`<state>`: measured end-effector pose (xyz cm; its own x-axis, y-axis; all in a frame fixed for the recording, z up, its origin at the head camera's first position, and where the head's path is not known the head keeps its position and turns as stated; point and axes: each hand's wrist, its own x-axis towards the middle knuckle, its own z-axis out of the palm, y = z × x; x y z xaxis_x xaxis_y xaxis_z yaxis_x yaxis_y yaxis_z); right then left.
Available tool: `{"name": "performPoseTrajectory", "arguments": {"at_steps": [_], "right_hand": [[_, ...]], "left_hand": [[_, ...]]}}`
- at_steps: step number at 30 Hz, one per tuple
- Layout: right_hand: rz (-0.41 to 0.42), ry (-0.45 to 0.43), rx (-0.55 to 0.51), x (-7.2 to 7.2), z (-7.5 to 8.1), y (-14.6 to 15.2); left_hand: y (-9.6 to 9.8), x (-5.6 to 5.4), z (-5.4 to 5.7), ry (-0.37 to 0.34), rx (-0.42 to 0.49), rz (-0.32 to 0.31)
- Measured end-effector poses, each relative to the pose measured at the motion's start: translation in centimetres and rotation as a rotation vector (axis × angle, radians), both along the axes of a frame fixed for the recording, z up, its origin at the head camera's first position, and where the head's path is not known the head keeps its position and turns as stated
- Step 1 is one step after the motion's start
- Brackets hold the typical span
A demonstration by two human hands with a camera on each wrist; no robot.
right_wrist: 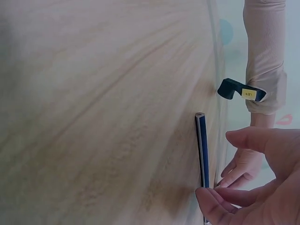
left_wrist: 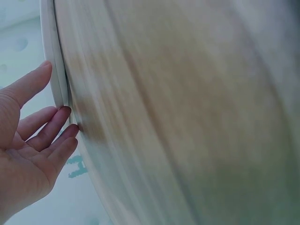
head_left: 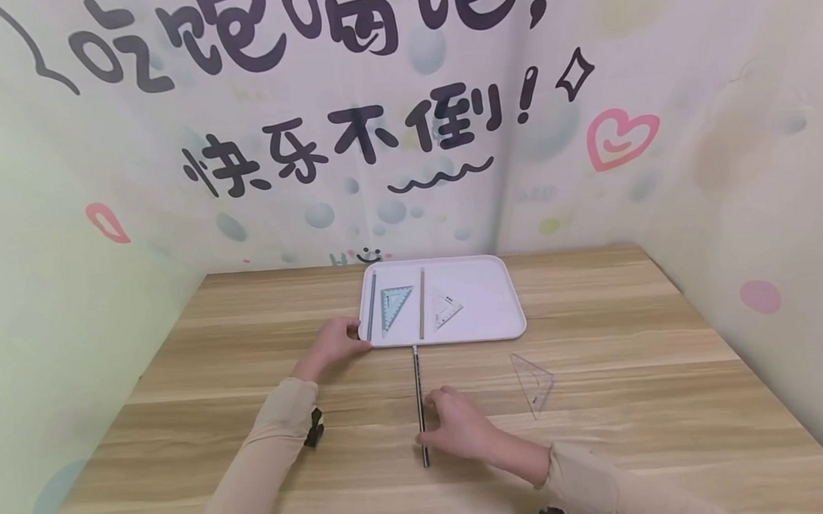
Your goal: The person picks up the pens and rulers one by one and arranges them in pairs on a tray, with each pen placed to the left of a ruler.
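Three set squares (head_left: pixel 386 307), three pencils (head_left: pixel 418 378), one tray (head_left: pixel 495 307): spread left hand (head_left: pixel 334 343) touches tray, spread right hand (head_left: pixel 458 425), pencil.

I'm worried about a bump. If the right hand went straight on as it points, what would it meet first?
Most likely the black pencil, just by the fingers of the right hand; whether they touch it is unclear.

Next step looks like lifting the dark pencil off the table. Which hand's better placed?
Right, I'd say. The right hand has its fingers at the dark pencil lying on the table; the left hand is at the near-left corner of the tray.
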<state>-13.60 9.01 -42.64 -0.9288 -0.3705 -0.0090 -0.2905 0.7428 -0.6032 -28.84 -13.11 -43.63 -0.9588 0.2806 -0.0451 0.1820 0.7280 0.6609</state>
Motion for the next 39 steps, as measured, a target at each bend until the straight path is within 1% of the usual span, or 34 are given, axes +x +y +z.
{"name": "performPoseTrajectory", "arguments": {"at_steps": [8, 13, 18, 25, 30, 34, 39], "right_hand": [[0.008, 0.005, 0.004, 0.0, -0.5, -0.2], [0.010, -0.013, 0.015, 0.3, -0.5, -0.2], [-0.004, -0.041, -0.010, 0.7, -0.2, -0.3], [-0.012, 0.017, -0.013, 0.9, -0.4, -0.7], [-0.034, 0.055, -0.017, 0.8, -0.9, -1.0], [-0.056, 0.067, -0.023, 0.8, -1.2, -1.1], [-0.075, 0.100, -0.016, 1.1, -1.3, -1.2]], "left_hand": [[0.0, -0.2, 0.1, 0.023, -0.027, -0.012], [0.1, -0.3, 0.1, 0.016, -0.033, -0.012], [0.0, -0.4, 0.0, -0.002, -0.030, 0.000], [0.1, -0.3, 0.2, -0.010, -0.026, 0.008], [0.0, -0.2, 0.1, -0.013, -0.023, 0.012], [0.0, -0.2, 0.0, -0.002, -0.027, 0.007], [0.0, -0.2, -0.1, -0.015, -0.022, 0.013]]}}
